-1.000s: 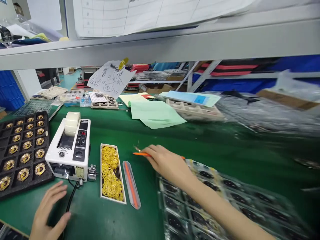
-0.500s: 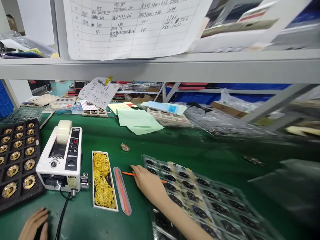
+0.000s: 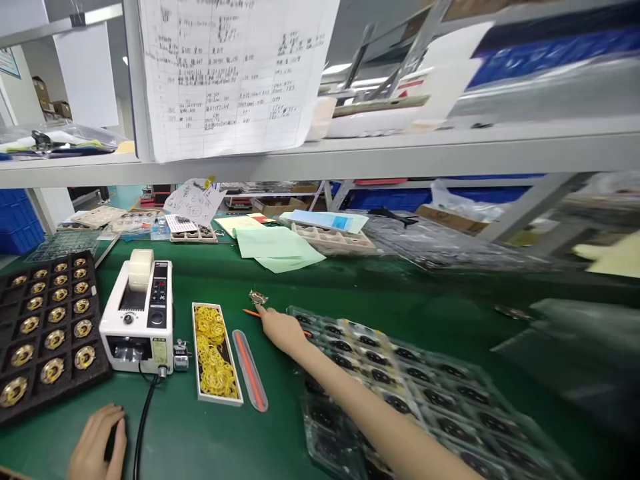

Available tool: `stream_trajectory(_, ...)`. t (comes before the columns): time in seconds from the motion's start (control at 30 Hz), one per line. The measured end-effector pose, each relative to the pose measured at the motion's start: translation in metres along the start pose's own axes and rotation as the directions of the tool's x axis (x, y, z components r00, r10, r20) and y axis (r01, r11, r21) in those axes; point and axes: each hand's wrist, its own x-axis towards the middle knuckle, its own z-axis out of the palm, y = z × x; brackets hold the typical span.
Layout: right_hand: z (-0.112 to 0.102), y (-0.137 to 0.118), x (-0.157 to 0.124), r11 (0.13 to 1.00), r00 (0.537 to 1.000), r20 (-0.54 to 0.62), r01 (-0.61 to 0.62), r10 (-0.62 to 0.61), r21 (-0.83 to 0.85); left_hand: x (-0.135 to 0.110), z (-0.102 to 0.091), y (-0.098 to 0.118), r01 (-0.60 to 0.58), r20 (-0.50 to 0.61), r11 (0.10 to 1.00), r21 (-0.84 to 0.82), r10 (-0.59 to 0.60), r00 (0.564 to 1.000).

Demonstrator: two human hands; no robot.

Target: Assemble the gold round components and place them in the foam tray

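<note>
My right hand (image 3: 283, 331) reaches over the middle of the table, closed around a thin orange stick (image 3: 251, 313) whose ends show on both sides. Its extended fingertip is at a small shiny metal piece (image 3: 258, 298); whether it touches is unclear. Beneath my right forearm lie clear plastic trays (image 3: 367, 460) with round black parts. My left hand (image 3: 100, 441) rests at the lower left, thumb apart from the fingers, near a black cable; a dark patch shows between thumb and fingers. Between the hands are a box of yellow rings (image 3: 239, 401) and a clear case (image 3: 251, 370) holding an orange strip.
A white tape dispenser (image 3: 139, 313) stands left of the box, with a counter (image 3: 181, 355) beside it. Far left is a black foam tray (image 3: 65, 383) of gold round parts. Green papers (image 3: 277, 247) lie behind. A shelf beam (image 3: 350, 160) crosses above; plastic bags (image 3: 575, 360) lie right.
My right hand has moved away from me, its fingertip now at the metal piece, the orange stick still in it. My left hand has come further into view. The camera view has tilted up.
</note>
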Motion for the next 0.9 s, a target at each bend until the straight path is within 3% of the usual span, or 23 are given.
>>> stream_trajectory(0.13,-0.009,-0.012,-0.004,1.0,0.999,-0.03,-0.027,0.027,0.0,0.004,0.0,0.004,0.08,-0.035,0.997,0.011,-0.079,0.996)
stream_trajectory(0.3,-0.014,-0.017,-0.048,0.999,0.996,-0.086,-0.012,0.017,0.05,0.009,-0.002,0.015,0.107,-0.06,0.994,-0.021,-0.108,0.992)
stream_trajectory(0.43,-0.017,0.0,-0.094,0.99,0.992,-0.125,0.017,0.001,0.141,-0.002,-0.02,0.017,0.132,-0.043,0.983,-0.131,-0.139,0.989)
stream_trajectory(0.57,-0.02,0.031,-0.121,0.969,0.994,-0.109,0.031,-0.004,0.245,-0.035,-0.047,0.01,0.233,-0.04,0.961,-0.152,-0.241,0.97)
stream_trajectory(0.63,-0.024,0.046,-0.116,0.956,0.996,-0.091,0.017,0.01,0.293,-0.051,-0.057,0.002,0.28,-0.06,0.952,-0.126,-0.289,0.956)
stream_trajectory(0.73,-0.034,0.062,-0.085,0.935,0.996,-0.083,0.013,0.018,0.354,-0.062,-0.061,-0.013,0.294,-0.058,0.953,-0.074,-0.298,0.953)
stream_trajectory(0.9,-0.048,0.066,-0.002,0.917,0.995,-0.091,0.074,-0.041,0.392,-0.053,-0.038,-0.03,0.222,-0.113,0.972,-0.078,-0.23,0.967)
